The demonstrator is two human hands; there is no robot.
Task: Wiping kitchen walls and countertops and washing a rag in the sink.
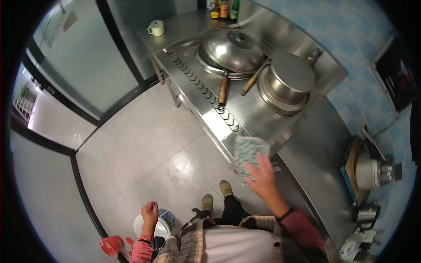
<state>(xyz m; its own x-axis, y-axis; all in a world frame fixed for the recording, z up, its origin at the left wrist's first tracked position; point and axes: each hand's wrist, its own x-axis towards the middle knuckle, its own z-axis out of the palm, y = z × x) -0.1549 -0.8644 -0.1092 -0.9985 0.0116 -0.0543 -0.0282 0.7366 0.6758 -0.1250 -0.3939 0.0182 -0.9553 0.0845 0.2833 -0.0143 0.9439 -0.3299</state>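
A green and white striped cloth lies over the near front corner of the stainless steel stove top. My right hand rests on the cloth with its fingers spread, pressing it against the steel. Over the floor at the lower left is my left hand, fingers curled, with nothing seen in it, above a white bucket. On the stove, a wok with a domed metal lid stands at the back left, its wooden handle pointing towards the front edge. An upturned metal pot sits to its right.
Sauce bottles and a lidded cream mug stand on the far counter. The right-hand steel counter holds a pale pot and a metal kettle. A red plastic container is at the lower left, near the glass door frame.
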